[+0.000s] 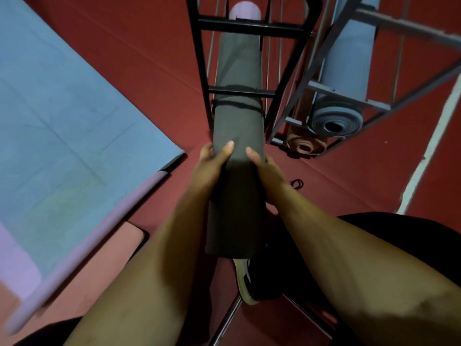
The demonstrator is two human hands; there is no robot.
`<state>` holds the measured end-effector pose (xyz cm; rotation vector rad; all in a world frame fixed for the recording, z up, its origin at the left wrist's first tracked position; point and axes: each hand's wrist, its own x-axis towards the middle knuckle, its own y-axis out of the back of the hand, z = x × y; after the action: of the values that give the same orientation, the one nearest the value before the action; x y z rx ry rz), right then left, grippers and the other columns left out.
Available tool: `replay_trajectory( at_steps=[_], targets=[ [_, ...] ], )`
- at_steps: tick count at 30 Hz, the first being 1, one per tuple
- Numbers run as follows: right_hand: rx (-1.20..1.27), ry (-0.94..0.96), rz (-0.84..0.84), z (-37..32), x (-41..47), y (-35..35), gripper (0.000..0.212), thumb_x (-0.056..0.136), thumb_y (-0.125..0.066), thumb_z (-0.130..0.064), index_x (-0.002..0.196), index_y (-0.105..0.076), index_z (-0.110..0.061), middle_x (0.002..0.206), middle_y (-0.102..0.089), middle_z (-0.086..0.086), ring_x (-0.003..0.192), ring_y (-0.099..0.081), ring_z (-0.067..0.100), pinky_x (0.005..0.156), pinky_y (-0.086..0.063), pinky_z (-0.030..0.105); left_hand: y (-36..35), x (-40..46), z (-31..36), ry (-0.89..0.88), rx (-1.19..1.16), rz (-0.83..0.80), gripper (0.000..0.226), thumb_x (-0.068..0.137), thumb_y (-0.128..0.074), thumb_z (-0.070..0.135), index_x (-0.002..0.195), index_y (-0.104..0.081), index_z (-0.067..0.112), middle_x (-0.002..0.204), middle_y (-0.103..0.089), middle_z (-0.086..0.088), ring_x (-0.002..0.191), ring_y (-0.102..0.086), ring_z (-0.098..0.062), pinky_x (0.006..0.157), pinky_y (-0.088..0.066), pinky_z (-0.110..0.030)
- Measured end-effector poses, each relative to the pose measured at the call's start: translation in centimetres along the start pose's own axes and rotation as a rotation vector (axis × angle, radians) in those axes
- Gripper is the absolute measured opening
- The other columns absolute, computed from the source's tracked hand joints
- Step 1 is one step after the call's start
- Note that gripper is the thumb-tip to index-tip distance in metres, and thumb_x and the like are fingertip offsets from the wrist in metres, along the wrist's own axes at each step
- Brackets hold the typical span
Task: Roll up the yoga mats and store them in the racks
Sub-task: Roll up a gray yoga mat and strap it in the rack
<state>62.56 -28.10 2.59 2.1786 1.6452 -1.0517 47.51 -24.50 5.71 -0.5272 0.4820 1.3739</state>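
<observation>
A rolled dark grey yoga mat (237,121) with a black band around it points away from me, its far half inside the black metal rack (199,58). My left hand (212,163) grips its left side and my right hand (264,168) grips its right side, thumbs on top. A rolled lilac mat (245,10) lies in the same rack beyond the dark one. The near end of the dark mat hangs above my shoe.
A grey rack (374,103) to the right holds a rolled blue-grey mat (335,121) and a rolled brown mat (305,144) below it. Unrolled blue (62,108), lilac (104,221) and pink (104,250) mats lie on the red floor at left. Black bands (297,183) lie near my right wrist.
</observation>
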Motion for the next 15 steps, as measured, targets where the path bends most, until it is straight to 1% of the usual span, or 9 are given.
replay_trajectory(
  at_steps=[2, 4, 6, 7, 9, 10, 11, 13, 15],
  targets=[
    [0.029, -0.015, 0.027, -1.0, 1.0, 0.0, 0.071, 0.076, -0.080, -0.046, 0.134, -0.054, -0.014, 0.122, -0.068, 0.012, 0.104, -0.070, 0.028, 0.089, -0.057, 0.042, 0.3, -0.1, 1.1, -0.005, -0.033, -0.005, 0.071, 0.080, -0.068, 0.063, 0.133, -0.052, 0.020, 0.123, -0.067, 0.002, 0.112, -0.065, -0.014, 0.101, -0.050, -0.037],
    [0.016, -0.011, 0.084, -2.0, 2.1, 0.0, 0.068, 0.078, -0.080, -0.046, 0.133, -0.056, -0.013, 0.122, -0.068, 0.009, 0.102, -0.071, 0.023, 0.086, -0.057, 0.037, 0.7, -0.1, 1.5, 0.035, -0.123, -0.006, 0.039, 0.092, -0.059, 0.054, 0.114, -0.057, 0.022, 0.096, -0.076, 0.009, 0.092, -0.071, -0.006, 0.074, -0.058, -0.022],
    [-0.046, 0.017, 0.177, -2.9, 3.3, -0.3, 0.067, 0.078, -0.079, -0.046, 0.131, -0.057, -0.011, 0.121, -0.068, 0.007, 0.100, -0.070, 0.021, 0.086, -0.057, 0.035, 1.1, -1.0, 0.4, 0.099, -0.092, -0.032, 0.025, 0.097, -0.053, 0.048, 0.105, -0.056, 0.025, 0.073, -0.073, 0.015, 0.064, -0.069, 0.002, 0.049, -0.052, -0.015],
    [-0.073, 0.043, 0.210, -3.4, 4.2, -0.6, 0.068, 0.078, -0.079, -0.047, 0.131, -0.057, -0.011, 0.121, -0.068, 0.006, 0.100, -0.069, 0.020, 0.087, -0.056, 0.035, 1.3, -1.6, -0.2, 0.132, -0.035, -0.060, 0.032, 0.094, -0.056, 0.053, 0.109, -0.057, 0.024, 0.079, -0.074, 0.013, 0.064, -0.069, 0.002, 0.050, -0.052, -0.015],
    [-0.117, 0.084, 0.256, -4.4, 5.1, -1.4, 0.074, 0.074, -0.079, -0.054, 0.129, -0.057, -0.012, 0.120, -0.068, 0.004, 0.100, -0.068, 0.020, 0.091, -0.056, 0.037, 1.7, -1.6, -1.0, 0.151, 0.029, -0.083, 0.080, 0.071, -0.074, 0.067, 0.130, -0.052, 0.018, 0.112, -0.071, 0.002, 0.089, -0.071, -0.006, 0.078, -0.058, -0.024],
    [-0.138, 0.083, 0.267, -4.8, 5.4, -1.6, 0.081, 0.069, -0.080, -0.060, 0.130, -0.056, -0.013, 0.120, -0.067, 0.004, 0.101, -0.068, 0.020, 0.093, -0.055, 0.039, 1.9, -1.3, -1.4, 0.125, 0.073, -0.076, 0.101, 0.057, -0.082, 0.069, 0.137, -0.047, 0.017, 0.122, -0.066, -0.001, 0.101, -0.068, -0.012, 0.091, -0.056, -0.031],
    [-0.146, 0.076, 0.262, -5.0, 5.6, -1.8, 0.087, 0.066, -0.079, -0.063, 0.132, -0.053, -0.013, 0.122, -0.066, 0.004, 0.104, -0.067, 0.021, 0.096, -0.054, 0.042, 1.9, -1.1, -1.3, 0.093, 0.111, -0.065, 0.112, 0.049, -0.085, 0.071, 0.139, -0.045, 0.019, 0.126, -0.063, 0.000, 0.107, -0.066, -0.015, 0.097, -0.054, -0.036],
    [-0.148, 0.045, 0.232, -5.3, 4.4, -2.0, 0.088, 0.073, -0.078, -0.058, 0.141, -0.043, -0.013, 0.132, -0.059, 0.006, 0.108, -0.063, 0.021, 0.095, -0.053, 0.041, 2.0, -0.9, -1.3, 0.060, 0.153, -0.058, 0.109, 0.047, -0.086, 0.065, 0.139, -0.045, 0.021, 0.125, -0.062, 0.002, 0.109, -0.065, -0.016, 0.098, -0.053, -0.039],
    [-0.135, -0.021, 0.203, -4.7, 2.1, -1.7, 0.080, 0.084, -0.074, -0.047, 0.145, -0.035, -0.013, 0.134, -0.055, 0.003, 0.098, -0.062, 0.015, 0.079, -0.052, 0.032, 1.8, -0.8, -1.1, 0.057, 0.123, -0.035, 0.093, 0.061, -0.088, 0.051, 0.137, -0.046, 0.020, 0.124, -0.063, 0.001, 0.108, -0.065, -0.017, 0.096, -0.054, -0.039]
  ],
)
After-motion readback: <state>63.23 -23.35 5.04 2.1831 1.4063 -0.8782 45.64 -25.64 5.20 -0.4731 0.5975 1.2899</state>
